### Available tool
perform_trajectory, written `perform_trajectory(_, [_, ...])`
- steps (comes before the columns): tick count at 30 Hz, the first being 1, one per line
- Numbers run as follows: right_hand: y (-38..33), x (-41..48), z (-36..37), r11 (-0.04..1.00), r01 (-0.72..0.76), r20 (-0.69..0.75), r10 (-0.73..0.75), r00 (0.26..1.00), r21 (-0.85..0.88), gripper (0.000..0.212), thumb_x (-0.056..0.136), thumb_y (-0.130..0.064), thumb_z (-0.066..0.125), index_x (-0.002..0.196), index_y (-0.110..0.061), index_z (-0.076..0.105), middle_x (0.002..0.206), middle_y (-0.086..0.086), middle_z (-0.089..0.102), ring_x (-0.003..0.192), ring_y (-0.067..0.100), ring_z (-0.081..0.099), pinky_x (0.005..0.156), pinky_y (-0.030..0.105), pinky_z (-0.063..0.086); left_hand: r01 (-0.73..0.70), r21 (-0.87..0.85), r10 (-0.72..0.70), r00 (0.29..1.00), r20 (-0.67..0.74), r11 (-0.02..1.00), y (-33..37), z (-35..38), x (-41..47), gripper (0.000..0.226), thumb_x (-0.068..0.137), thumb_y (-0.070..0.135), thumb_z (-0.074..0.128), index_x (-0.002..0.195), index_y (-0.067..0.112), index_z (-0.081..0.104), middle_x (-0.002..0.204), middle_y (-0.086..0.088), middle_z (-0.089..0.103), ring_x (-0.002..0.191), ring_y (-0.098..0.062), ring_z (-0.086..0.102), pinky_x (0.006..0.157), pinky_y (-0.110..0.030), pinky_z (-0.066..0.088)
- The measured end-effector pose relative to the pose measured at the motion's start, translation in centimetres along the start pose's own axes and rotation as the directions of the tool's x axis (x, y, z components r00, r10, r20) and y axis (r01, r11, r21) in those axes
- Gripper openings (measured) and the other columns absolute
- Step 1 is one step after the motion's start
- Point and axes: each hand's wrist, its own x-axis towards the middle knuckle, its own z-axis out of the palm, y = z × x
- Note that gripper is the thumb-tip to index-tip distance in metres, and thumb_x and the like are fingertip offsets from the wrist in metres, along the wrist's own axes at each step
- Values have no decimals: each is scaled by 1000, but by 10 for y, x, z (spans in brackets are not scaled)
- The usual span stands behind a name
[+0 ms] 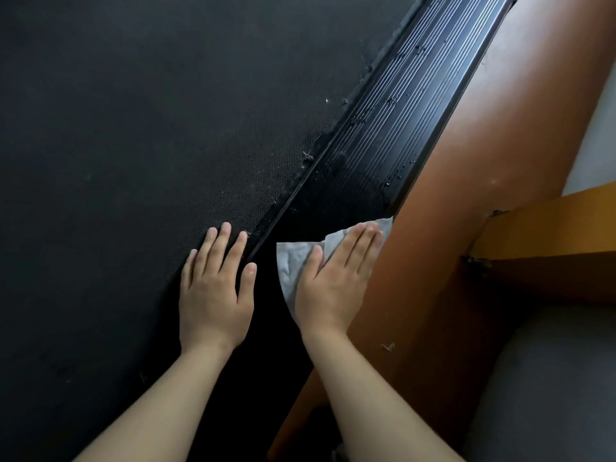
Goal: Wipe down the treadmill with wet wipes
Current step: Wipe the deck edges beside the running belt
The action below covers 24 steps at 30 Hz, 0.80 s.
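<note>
The treadmill's black textured belt (133, 145) fills the left of the head view. Its ribbed black side rail (393, 125) runs diagonally from upper right down to the hands, with water droplets and dust clumps along its edge. My left hand (215, 295) lies flat with straight fingers on the belt beside the rail. My right hand (336, 281) presses flat on a white wet wipe (293, 261) spread over the lower part of the rail. Part of the wipe is hidden under the palm.
A reddish-brown wooden floor strip (483, 181) runs along the rail's right side, with small debris on it. A yellow-orange wooden furniture edge (550, 225) juts in at right, above a grey surface (550, 395). A pale wall (596, 135) shows at far right.
</note>
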Motion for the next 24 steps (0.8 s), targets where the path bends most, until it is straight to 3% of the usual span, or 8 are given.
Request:
perform_trajectory(3, [2,41,-9,971,-160,21,159,987,178,72,104,-40,30,154,-7,-11,163,11,-11,151,21,-7,114,20,-5,1,-6,-1,1000,-3,1000,0,0,0,61,96,48,19,149,24,38,160,6,22,149,-10,11,121,-35,7])
perform_trajectory(6, [2,70,-17,920,-267,60,261,963,287,71,105,-37,31,154,-6,-10,164,12,-4,151,22,0,113,19,4,-3,-9,4,1000,4,1000,0,-1,0,61,97,49,17,149,25,36,160,6,21,149,-9,9,121,-34,5])
perform_trajectory(9, [3,44,-13,942,-178,37,175,984,284,73,104,-36,33,153,-5,-11,164,11,-11,151,18,-8,103,3,-17,-7,-6,7,1000,-2,1000,0,0,0,61,97,48,18,149,24,37,160,5,22,149,-10,11,121,-35,6])
perform_trajectory(11, [2,4,-9,952,-110,24,107,994,286,73,103,-39,30,152,-13,-17,163,5,-18,148,10,-14,105,3,-14,-4,-5,4,1000,-7,1000,0,0,0,61,96,47,19,149,23,39,160,4,24,149,-11,13,121,-37,8])
perform_trajectory(14, [2,-34,-6,948,-104,50,93,994,302,73,99,-46,24,146,-22,-26,162,0,-21,148,9,-15,117,18,1,-3,-7,3,1000,-6,1000,0,1,0,61,97,48,19,149,22,39,160,4,24,149,-11,13,121,-39,10])
perform_trajectory(19, [7,41,-12,961,-126,52,117,992,245,71,104,-35,31,154,-7,-12,163,10,-14,151,18,-10,103,3,-17,-14,-3,14,1000,4,1000,0,-1,0,62,98,51,16,149,23,37,160,4,22,149,-10,11,122,-39,9])
perform_trajectory(22, [4,69,-16,978,-168,75,160,984,120,73,104,-40,27,153,-3,-12,163,14,-14,151,22,-11,114,20,-6,-12,-5,12,1000,-3,1000,0,-1,-1,62,98,50,16,149,23,38,160,4,23,149,-10,11,122,-38,9])
perform_trajectory(24, [0,49,-16,994,-109,65,108,992,12,75,103,-43,26,152,0,-11,161,20,-15,150,27,-12,122,30,-3,-8,-8,8,1000,-2,1000,1,-1,-1,61,98,50,17,149,22,38,160,4,23,149,-10,11,121,-38,9])
